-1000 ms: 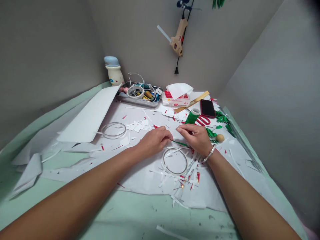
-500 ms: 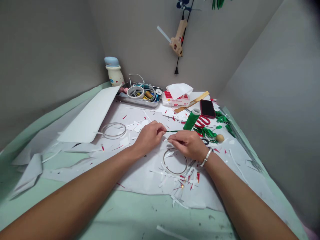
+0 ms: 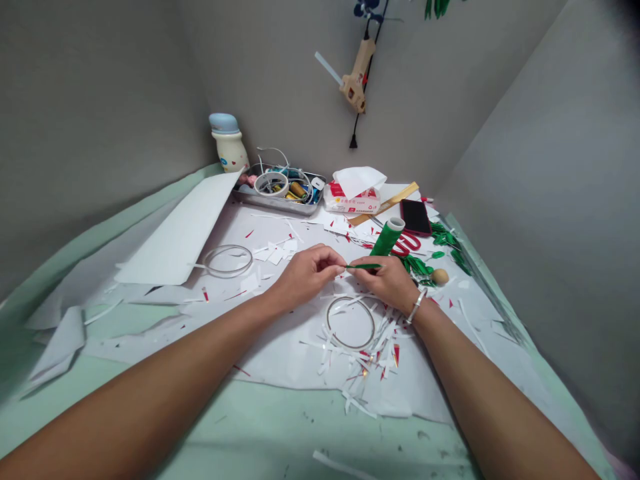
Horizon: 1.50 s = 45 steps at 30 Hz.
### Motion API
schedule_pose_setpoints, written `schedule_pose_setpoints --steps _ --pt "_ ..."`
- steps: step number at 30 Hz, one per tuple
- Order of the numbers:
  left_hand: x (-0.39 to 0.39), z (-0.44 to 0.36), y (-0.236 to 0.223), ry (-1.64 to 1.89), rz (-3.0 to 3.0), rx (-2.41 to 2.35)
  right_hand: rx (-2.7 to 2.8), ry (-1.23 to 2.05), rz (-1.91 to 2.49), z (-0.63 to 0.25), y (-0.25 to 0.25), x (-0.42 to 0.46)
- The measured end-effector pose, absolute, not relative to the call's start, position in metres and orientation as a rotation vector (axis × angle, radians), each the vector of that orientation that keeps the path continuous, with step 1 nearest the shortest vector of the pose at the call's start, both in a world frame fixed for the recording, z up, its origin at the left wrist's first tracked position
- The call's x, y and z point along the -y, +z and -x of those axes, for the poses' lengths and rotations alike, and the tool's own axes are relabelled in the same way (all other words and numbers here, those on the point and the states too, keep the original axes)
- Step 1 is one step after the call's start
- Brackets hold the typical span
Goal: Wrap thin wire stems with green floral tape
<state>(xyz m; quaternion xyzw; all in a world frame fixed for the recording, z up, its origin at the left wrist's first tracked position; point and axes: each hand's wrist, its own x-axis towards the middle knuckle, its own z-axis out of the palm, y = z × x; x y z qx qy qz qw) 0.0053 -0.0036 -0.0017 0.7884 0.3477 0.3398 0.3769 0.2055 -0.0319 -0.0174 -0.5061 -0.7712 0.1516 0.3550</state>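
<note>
Between my hands runs a thin green leaf-shaped strip [image 3: 365, 266], pointing right. My left hand [image 3: 314, 270] pinches its left end between thumb and fingertips. My right hand [image 3: 385, 281], with a bracelet at the wrist, has its fingers closed at the strip near that same end; exactly how it grips is partly hidden. Just behind my right hand a spool of green thread [image 3: 387, 237] stands tilted. Under the hands lies a ring of narrow tape [image 3: 329, 328] on the white paper. More green leaf pieces [image 3: 417, 267] are heaped right of the spool.
Paper scraps [image 3: 377, 347] litter the front. A second tape ring [image 3: 205, 267] and a white sheet [image 3: 175, 233] lie left. Behind are a metal tray [image 3: 280, 205], tissue pack [image 3: 353, 200] and phone [image 3: 416, 218]. Red-handled scissors [image 3: 410, 244] and a wooden ball [image 3: 440, 277] lie right. A glue gun [image 3: 356, 83] hangs above.
Both hands have come closer together. The left moved slightly right, and the green strip now extends over the right hand's fingers. The spool has shifted slightly right.
</note>
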Motion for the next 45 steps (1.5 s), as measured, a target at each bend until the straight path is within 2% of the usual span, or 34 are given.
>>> schedule_pose_setpoints --steps 5,8,13,18,23,29,35,39,45 --pt "-0.003 -0.002 -0.006 1.013 -2.077 -1.090 2.248 0.354 1.151 -0.187 -0.010 0.044" --pt "-0.005 -0.001 -0.009 0.973 -2.261 -1.148 2.244 0.253 1.083 -0.183 -0.005 0.049" --pt "-0.001 -0.003 -0.009 0.769 -2.449 -0.906 1.984 0.256 1.122 -0.192 -0.003 0.044" --pt "0.004 -0.005 -0.003 0.742 -2.321 -0.693 1.746 0.327 1.270 -0.209 -0.013 0.030" --pt "0.002 -0.005 -0.002 0.899 -2.146 -0.823 1.902 0.410 1.347 -0.208 -0.017 0.030" --pt "-0.005 -0.001 -0.005 1.010 -2.105 -1.105 2.241 0.325 1.215 -0.189 -0.010 0.042" --pt "-0.005 -0.002 -0.009 0.804 -2.384 -1.115 2.190 0.095 1.114 -0.186 -0.001 0.047" --pt "0.002 -0.006 -0.007 0.671 -2.436 -0.886 1.954 0.225 1.178 -0.198 -0.005 0.039" --pt "0.004 -0.006 -0.002 0.828 -2.101 -0.897 1.879 0.451 1.350 -0.211 -0.018 0.028"
